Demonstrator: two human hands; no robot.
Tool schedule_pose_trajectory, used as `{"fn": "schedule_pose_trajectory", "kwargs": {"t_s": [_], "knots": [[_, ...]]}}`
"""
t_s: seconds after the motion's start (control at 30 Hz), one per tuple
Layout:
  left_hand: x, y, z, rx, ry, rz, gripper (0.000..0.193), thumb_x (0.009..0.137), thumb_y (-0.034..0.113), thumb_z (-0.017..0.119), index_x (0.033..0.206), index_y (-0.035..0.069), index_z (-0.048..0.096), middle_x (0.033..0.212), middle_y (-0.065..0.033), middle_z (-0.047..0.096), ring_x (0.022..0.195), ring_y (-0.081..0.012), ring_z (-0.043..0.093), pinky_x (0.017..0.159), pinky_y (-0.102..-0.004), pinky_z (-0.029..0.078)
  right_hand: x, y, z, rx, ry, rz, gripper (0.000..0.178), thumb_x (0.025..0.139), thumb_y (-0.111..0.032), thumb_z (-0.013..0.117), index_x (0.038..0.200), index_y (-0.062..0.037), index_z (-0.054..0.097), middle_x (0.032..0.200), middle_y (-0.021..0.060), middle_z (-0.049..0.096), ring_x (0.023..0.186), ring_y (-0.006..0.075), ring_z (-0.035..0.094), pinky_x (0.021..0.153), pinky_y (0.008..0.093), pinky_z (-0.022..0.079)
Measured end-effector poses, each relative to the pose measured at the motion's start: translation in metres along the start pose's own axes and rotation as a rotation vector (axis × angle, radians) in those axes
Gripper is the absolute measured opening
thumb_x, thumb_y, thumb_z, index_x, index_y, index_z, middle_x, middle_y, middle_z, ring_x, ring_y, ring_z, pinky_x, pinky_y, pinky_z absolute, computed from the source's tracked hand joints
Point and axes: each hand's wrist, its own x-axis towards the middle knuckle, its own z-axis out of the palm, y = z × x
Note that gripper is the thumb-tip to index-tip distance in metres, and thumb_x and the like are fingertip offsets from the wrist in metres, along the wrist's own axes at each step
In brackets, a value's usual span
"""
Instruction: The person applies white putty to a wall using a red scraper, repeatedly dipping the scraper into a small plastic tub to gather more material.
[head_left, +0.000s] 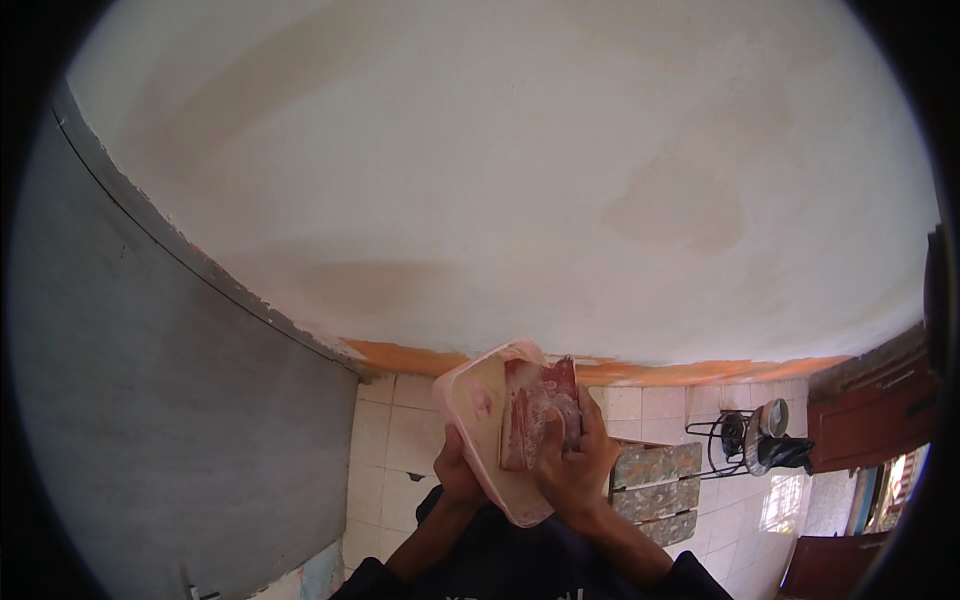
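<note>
My left hand (460, 470) grips the near left edge of a shallow pink tray (462, 420) with rounded corners, held tilted in front of my body. Its pale inside has a small pink mark. My right hand (575, 460) is closed on a reddish-brown rectangular piece of sandpaper (540, 385), held over the tray's right side. White dust coats the sandpaper's face, and the thumb lies across it. Part of the tray is hidden behind the sandpaper and the right hand.
Ahead stands a white wall (500, 180) with beige patches and an orange strip (700, 373) along its foot. A grey door (180, 400) is at left. On the tiled floor, a worn slatted wooden stool (655, 480) and a black metal stand (735, 440) stand right.
</note>
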Motion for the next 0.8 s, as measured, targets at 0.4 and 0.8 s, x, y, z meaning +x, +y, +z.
{"fn": "schedule_pose_trajectory", "kwargs": {"t_s": [0.4,0.8], "knots": [[-0.007,-0.003,-0.016,-0.109,0.011,0.030,0.073,0.100,0.052,0.038,0.150,0.001,0.021,0.149,-0.0201,0.036,0.136,-0.0371,0.039,0.114,-0.0517,0.031,-0.012,0.001,-0.010,-0.045,-0.073,0.053,0.042,0.090,-0.012,0.061,0.124,0.0105,0.052,0.092,0.0230,0.069,0.080,0.0304,0.070,0.069,0.0359,0.056],[-0.016,-0.005,-0.013,-0.095,0.071,0.031,0.071,0.101,0.051,0.036,0.149,0.000,0.026,0.147,-0.0194,0.041,0.133,-0.0352,0.043,0.113,-0.0496,0.034,-0.016,-0.001,-0.007,-0.028,-0.148,0.035,0.038,0.091,-0.006,0.062,0.124,0.0100,0.052,0.091,0.0170,0.070,0.079,0.0135,0.067,0.065,0.0276,0.054]]}}
